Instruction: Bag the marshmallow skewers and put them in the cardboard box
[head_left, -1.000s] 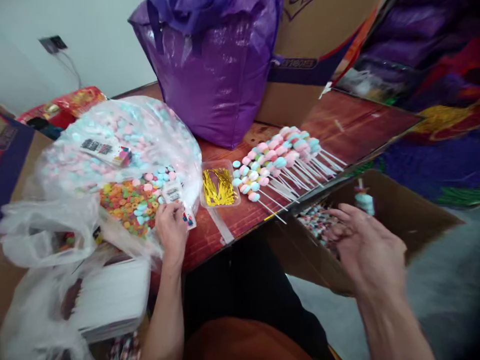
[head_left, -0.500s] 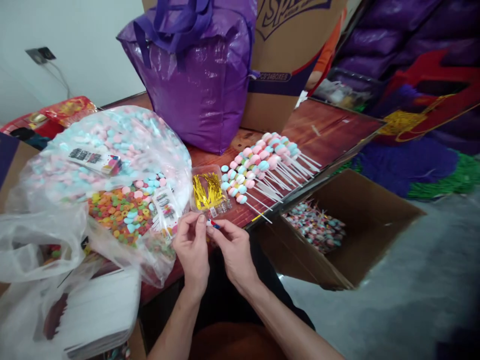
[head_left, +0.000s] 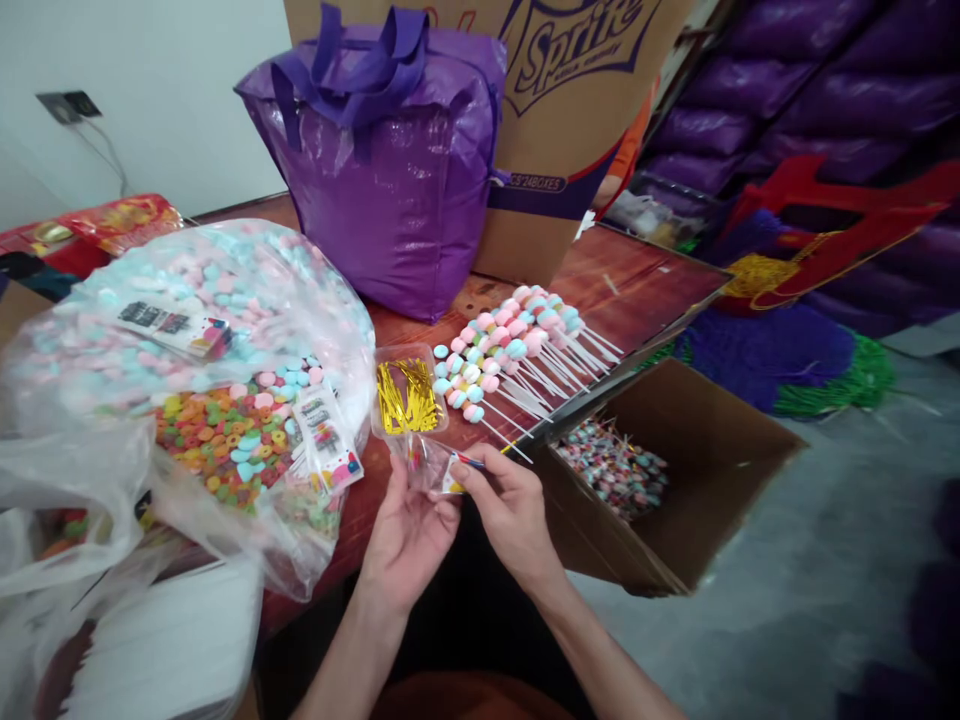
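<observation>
A small clear printed packet (head_left: 429,462) spans the gap between my hands near the table edge. My right hand (head_left: 514,505) pinches its printed end between thumb and fingers. My left hand (head_left: 412,535) is palm up with curled fingers at the packet's other side. Just beyond lies a clear box of gold twist ties (head_left: 409,393). Right of it, candy skewers (head_left: 510,345) lie in a row with white sticks toward the right. To the left, printed packets (head_left: 327,436) rest beside ring candies (head_left: 225,440) and a big plastic bag of pink and blue candies (head_left: 247,265).
A purple bag (head_left: 397,170) and a large cardboard carton (head_left: 540,225) stand at the back. An open cardboard box (head_left: 720,480) with wrapped sweets is below the table's right edge. White trays (head_left: 161,650) are at lower left. Part of a person in orange shows behind the carton.
My hands have moved apart, and the clear packet now shows opened out between them. My left hand has turned palm up. The camera view has shifted slightly.
</observation>
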